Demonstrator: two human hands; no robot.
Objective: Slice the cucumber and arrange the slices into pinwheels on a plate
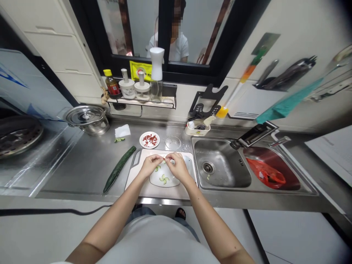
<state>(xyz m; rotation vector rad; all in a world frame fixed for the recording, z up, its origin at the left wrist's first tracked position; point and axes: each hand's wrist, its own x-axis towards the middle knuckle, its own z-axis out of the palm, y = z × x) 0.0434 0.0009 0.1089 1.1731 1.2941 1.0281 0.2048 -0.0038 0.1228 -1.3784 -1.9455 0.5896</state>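
Observation:
My left hand (150, 164) and my right hand (178, 167) meet fingertip to fingertip over a white plate (172, 182). Both are closed in a pinch, and a tiny red piece (164, 159) shows between them; which fingers bear it is hard to see. On the plate, thin cucumber slices (164, 179) form a pinwheel, with more slices (157, 168) partly covered by my hands. The plate rests on a light cutting board (134, 183). A small dish (141, 143) of chopped red pieces (150, 139) stands just behind the board.
A whole cucumber (119, 169) lies left of the board. Behind it are a white tissue (122, 131) and cucumber scraps (119, 140). To the right is a double sink (222, 187) with a red bag (268, 174). A lidded pot (95, 123) stands back left, near a condiment shelf (162, 103).

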